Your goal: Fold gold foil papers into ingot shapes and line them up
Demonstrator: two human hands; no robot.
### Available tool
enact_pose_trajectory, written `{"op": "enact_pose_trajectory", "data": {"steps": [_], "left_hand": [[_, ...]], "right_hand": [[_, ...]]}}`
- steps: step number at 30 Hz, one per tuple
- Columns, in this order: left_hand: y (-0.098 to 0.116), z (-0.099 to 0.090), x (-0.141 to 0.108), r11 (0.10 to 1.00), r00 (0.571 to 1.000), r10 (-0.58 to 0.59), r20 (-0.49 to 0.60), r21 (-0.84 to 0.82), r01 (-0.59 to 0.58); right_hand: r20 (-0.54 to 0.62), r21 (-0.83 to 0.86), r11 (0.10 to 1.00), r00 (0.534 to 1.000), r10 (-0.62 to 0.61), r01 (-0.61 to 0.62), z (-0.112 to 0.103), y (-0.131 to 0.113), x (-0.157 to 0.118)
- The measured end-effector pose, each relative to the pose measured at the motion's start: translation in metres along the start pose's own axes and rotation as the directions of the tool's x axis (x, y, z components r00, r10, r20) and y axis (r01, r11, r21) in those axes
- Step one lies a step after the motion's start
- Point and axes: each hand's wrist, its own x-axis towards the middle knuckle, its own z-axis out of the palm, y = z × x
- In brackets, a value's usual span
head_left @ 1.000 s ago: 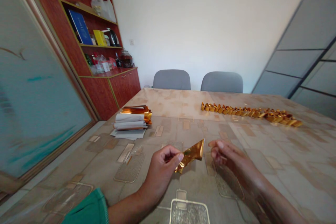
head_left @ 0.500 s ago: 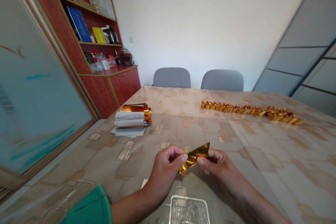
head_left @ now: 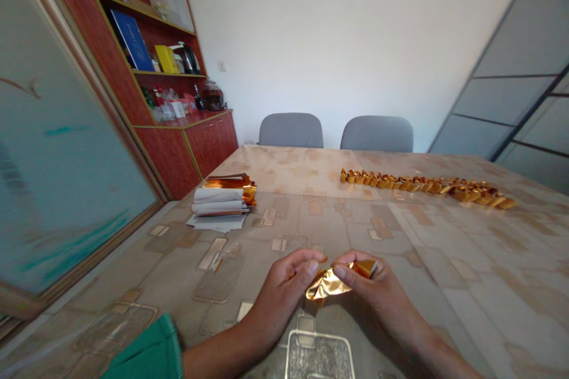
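A crumpled strip of gold foil (head_left: pixel 331 283) is bunched between my hands, near the table's front edge. My right hand (head_left: pixel 376 290) pinches its upper end between thumb and fingers. My left hand (head_left: pixel 280 290) is curled beside its lower end, thumb close to the foil, and whether it grips the foil is unclear. Farther off, a long row of small folded gold foil pieces (head_left: pixel 427 186) runs across the patterned table (head_left: pixel 444 260). At its left stands a stack of white paper and gold foil sheets (head_left: pixel 220 201). A green sleeve (head_left: pixel 146 349) covers my left arm.
Two grey chairs (head_left: pixel 291 130) stand at the far side of the table. A red-brown wooden cabinet (head_left: pixel 186 148) with shelves of bottles, books and a kettle is at the back left. A large glass panel (head_left: pixel 66 130) runs along the left side.
The foil has shifted to the right and looks more crumpled. My hands have moved slightly right and closer together, and the right hand now pinches the foil's upper end.
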Motion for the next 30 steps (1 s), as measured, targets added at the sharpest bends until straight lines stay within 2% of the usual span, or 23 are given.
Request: {"op": "enact_pose_trajectory", "data": {"steps": [4,8,13,15,17,21,23,26,28,30], "left_hand": [[0.004,0.0,0.0,0.998,0.999,-0.011,-0.04,-0.058,0.008],[0.001,0.0,0.0,0.998,0.997,-0.012,-0.077,-0.056,0.008],[-0.001,-0.005,0.003,0.99,0.996,-0.083,-0.038,-0.115,0.078],[0.001,-0.006,0.003,0.989,0.993,-0.114,0.005,-0.097,0.114],[0.005,-0.008,0.004,0.992,0.99,-0.125,0.063,-0.009,0.126],[0.013,-0.008,0.004,0.985,0.997,-0.006,0.078,0.173,-0.007],[0.015,-0.007,0.004,0.982,0.997,0.018,0.073,0.186,-0.031],[0.016,-0.006,0.003,0.984,0.993,-0.057,0.107,0.177,0.038],[0.014,-0.006,0.003,0.983,0.99,-0.081,0.119,0.174,0.059],[0.012,-0.006,0.003,0.986,0.99,-0.084,0.112,0.154,0.066]], "right_hand": [[-0.072,0.054,0.999,0.997,0.001,0.003,0.002,-0.001,-0.002],[-0.072,0.101,0.994,0.997,-0.024,0.031,0.002,0.0,-0.004],[-0.073,0.057,0.997,0.996,-0.057,0.061,0.002,0.002,-0.003],[-0.055,0.029,0.997,0.996,-0.068,0.069,0.0,0.003,-0.002],[-0.021,-0.028,0.996,0.996,-0.089,0.089,-0.002,0.003,-0.001],[0.102,-0.128,0.987,0.991,-0.084,0.097,-0.006,-0.002,-0.002],[0.15,-0.144,0.986,0.987,-0.058,0.08,-0.006,-0.004,-0.003],[0.196,-0.158,0.986,0.98,-0.018,0.05,-0.004,-0.003,-0.004],[0.199,-0.118,0.992,0.98,-0.009,0.033,-0.004,-0.002,-0.003],[0.155,-0.065,0.997,0.988,-0.019,0.029,-0.005,-0.003,-0.002]]}}
